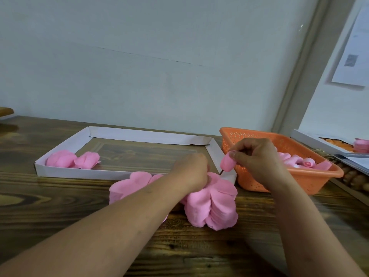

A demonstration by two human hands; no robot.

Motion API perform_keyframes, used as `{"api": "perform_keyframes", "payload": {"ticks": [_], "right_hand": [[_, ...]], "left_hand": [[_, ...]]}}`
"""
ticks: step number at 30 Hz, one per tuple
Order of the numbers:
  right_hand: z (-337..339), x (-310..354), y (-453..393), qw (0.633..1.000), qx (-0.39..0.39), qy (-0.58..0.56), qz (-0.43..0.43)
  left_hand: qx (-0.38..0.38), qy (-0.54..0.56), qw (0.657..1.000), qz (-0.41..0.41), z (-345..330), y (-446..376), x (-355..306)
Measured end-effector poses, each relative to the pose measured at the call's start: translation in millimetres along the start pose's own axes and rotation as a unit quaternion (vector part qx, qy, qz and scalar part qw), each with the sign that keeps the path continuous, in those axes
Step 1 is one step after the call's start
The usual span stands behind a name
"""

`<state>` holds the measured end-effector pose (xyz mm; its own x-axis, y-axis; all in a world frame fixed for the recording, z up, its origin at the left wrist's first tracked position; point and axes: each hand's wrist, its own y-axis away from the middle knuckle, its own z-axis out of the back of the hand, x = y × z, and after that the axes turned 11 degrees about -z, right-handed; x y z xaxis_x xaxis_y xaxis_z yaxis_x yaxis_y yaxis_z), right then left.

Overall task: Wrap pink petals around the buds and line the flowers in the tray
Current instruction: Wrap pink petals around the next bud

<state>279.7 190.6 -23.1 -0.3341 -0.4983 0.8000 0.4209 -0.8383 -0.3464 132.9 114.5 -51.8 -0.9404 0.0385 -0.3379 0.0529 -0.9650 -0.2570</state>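
Note:
My right hand pinches a small pink bud by its top, held in the air just left of the orange basket. A thin stem pokes out below the bud. My left hand reaches into a thick stack of pink petals on the wooden table; its fingers are hidden among the petals. A second petal stack lies to the left under my forearm. The white cardboard tray behind holds two finished pink flowers in its left corner.
The orange basket holds more pink buds. At the far right stand a white box with orange pieces and a small pink stack. A pale wall rises behind the table.

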Motion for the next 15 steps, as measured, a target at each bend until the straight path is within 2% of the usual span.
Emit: {"api": "perform_keyframes", "payload": {"ticks": [6,11,15], "right_hand": [[0.5,-0.1,0.2,1.0,0.0,-0.004,-0.002],[0.5,0.7,1.0,1.0,0.0,0.0,-0.004],[1.1,2.0,2.3,1.0,-0.001,0.001,-0.005]], "left_hand": [[-0.028,-0.006,0.999,-0.028,-2.1,0.1,0.8],[0.004,-0.02,0.999,-0.027,1.5,-4.4,1.8],[-0.006,-0.029,0.999,-0.03,3.7,-5.0,0.5]]}}
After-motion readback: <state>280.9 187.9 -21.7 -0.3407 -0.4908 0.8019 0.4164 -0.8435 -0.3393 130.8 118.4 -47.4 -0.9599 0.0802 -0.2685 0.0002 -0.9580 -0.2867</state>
